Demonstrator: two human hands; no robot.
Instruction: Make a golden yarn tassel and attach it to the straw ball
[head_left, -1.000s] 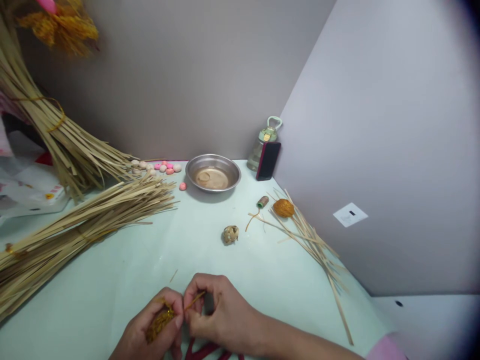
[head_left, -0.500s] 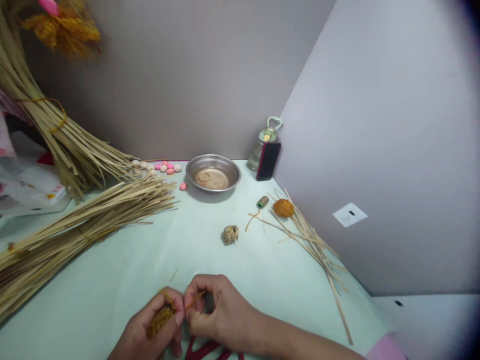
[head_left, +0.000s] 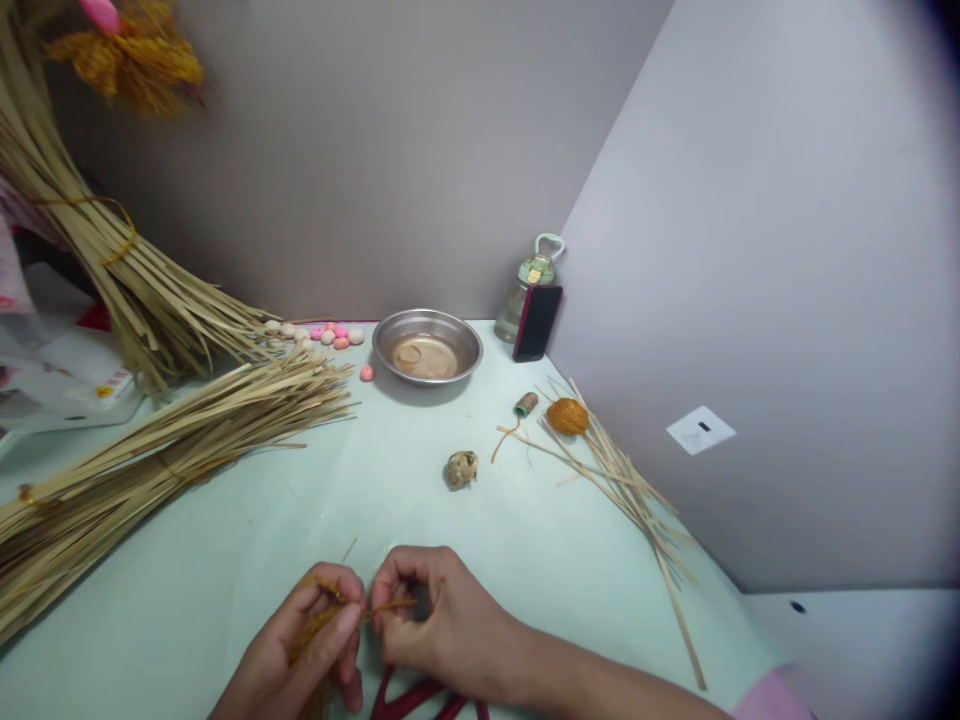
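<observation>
Near the table's front edge, my left hand (head_left: 307,640) is closed around a golden-brown fibre bundle (head_left: 306,636), partly hidden by the fingers. Just right of it, my right hand (head_left: 442,625) pinches a thin orange-brown strand (head_left: 391,606) that runs toward the left fingertips. A small gap separates the two hands. Dark red handles (head_left: 409,700) lie partly beneath my right hand. Farther up the table sits a small woven straw ball (head_left: 461,469).
Straw bundles (head_left: 180,440) lie at left. A metal bowl (head_left: 427,375), pink and whitish pieces (head_left: 341,335), a bottle (head_left: 510,310) and a phone (head_left: 538,322) stand at the back. Loose straws (head_left: 630,490), a brown ball (head_left: 567,416) and a spool (head_left: 526,404) are right.
My left hand has turned slightly and moved a little left, covering more of the fibre bundle. The strand in my right fingers now lies flatter.
</observation>
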